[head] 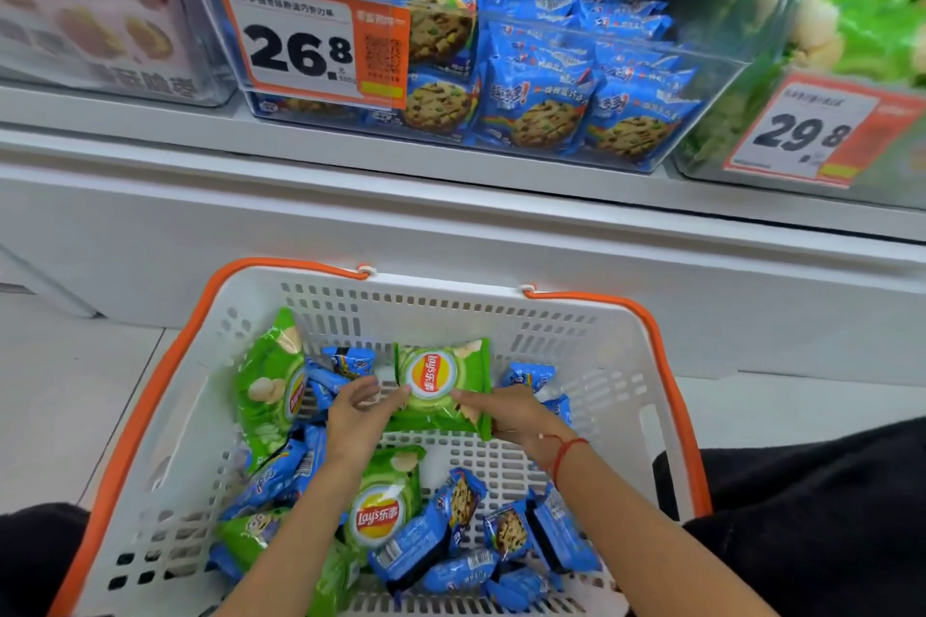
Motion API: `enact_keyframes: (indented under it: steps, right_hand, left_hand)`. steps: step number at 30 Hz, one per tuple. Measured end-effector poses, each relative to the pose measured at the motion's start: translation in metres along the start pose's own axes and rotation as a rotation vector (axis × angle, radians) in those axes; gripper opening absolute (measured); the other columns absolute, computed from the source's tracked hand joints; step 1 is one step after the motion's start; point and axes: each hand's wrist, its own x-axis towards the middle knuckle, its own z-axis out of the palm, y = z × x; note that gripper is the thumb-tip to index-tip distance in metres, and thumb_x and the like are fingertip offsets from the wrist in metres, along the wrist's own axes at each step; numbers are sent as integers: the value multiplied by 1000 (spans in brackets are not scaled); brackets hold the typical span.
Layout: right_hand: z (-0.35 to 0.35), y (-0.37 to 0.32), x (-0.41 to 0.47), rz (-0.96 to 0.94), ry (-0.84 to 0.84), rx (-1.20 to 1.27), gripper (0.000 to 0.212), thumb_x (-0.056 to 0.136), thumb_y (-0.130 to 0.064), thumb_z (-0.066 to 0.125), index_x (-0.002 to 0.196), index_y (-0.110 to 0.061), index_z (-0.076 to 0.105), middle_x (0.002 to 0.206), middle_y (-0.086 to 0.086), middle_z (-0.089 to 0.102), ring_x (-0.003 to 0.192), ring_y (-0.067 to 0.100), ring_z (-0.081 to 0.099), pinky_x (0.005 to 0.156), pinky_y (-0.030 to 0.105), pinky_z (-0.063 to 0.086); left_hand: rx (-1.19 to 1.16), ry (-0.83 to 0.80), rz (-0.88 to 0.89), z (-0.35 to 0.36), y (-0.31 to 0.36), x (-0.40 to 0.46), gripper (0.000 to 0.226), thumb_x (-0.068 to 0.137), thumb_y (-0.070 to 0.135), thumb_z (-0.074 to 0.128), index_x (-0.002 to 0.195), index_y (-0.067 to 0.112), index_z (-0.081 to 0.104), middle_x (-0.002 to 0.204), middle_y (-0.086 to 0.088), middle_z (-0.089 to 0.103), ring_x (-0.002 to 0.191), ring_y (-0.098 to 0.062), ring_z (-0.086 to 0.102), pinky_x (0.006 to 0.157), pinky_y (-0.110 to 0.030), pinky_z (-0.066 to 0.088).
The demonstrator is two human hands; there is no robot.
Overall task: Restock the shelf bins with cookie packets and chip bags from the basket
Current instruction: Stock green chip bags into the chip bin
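Basket (576,316): chip bag (441,383) seemingly between hands (436,411).

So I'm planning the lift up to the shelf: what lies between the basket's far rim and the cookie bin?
In the head view, only the plain white shelf front lies between the basket rim and the cookie bin; nothing stands there.

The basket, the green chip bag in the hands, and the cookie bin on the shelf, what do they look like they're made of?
The basket looks like rigid moulded plastic, matte white with slotted walls and an orange rim. The green chip bag, held at its sides by the left hand and right hand, appears to be thin glossy film, crinkled and shiny. The cookie bin seems clear hard plastic, possibly acrylic: packets show through it.
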Motion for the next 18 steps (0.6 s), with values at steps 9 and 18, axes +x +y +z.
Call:
enact_keyframes:
  steps: [9,18]
  right_hand:
    - [-37,-17,-56,50,-133,-403,50,74,-50,75,101,-10,63,95,0,66,75,9,61,55,17,46]
    - [-84,-129,-128,-680,65,-1218,98,77,-32,77,151,-15,15,157,7,19,143,25,20,116,38,22]
  left_hand:
    - [-118,-331,-323,4,29,-35,79,58,36,87,126,8,58,129,-12,55,116,-28,52,102,-39,43]
    - [310,-332,253,24,134,-72,63,59,2,87,115,7,59,90,-2,67,71,-3,62,61,-15,51]
